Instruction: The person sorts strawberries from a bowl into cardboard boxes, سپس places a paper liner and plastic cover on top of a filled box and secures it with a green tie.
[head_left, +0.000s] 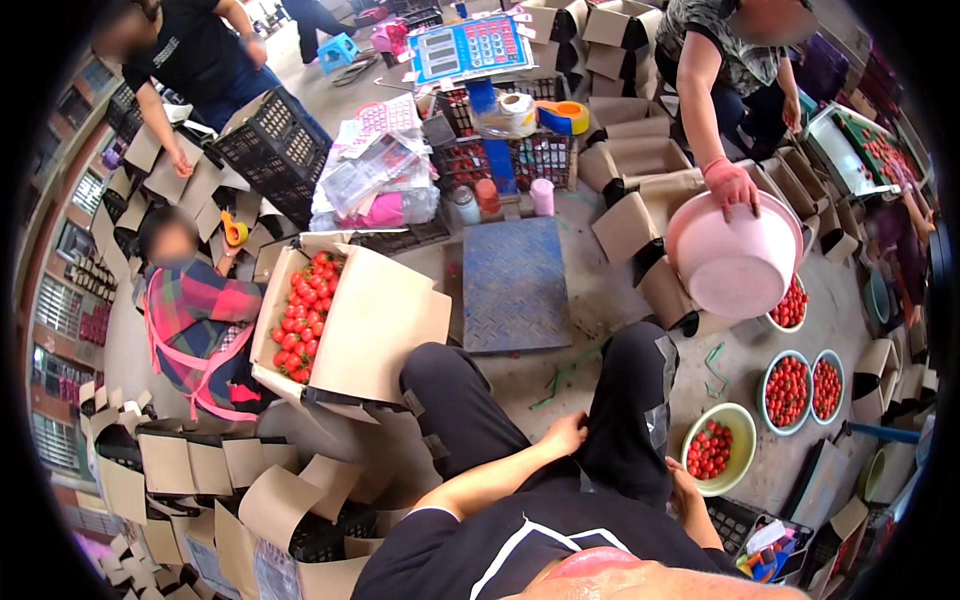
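Note:
My left hand (568, 434) rests between my thighs with its fingers curled, and nothing shows in it. Beside my right thigh hangs my right hand (681, 484), close to the rim of a pale green bowl (742, 429) with red cherry tomatoes (709, 451) inside. My fingers there are partly hidden, so I cannot tell whether they touch the bowl. In front of my knees lies the blue metal platform (516, 285) of a scale, with nothing on it. Its blue display panel (472, 49) stands on a post behind.
An open carton (382, 330) of tomatoes stands left of my knees, near a crouching person (199, 307) with a tape dispenser (234, 229). At right, a person's gloved hand (731, 187) holds a tilted pink basin (739, 259). Tomato bowls (786, 394), jars (487, 196) and empty cartons (172, 465) surround me.

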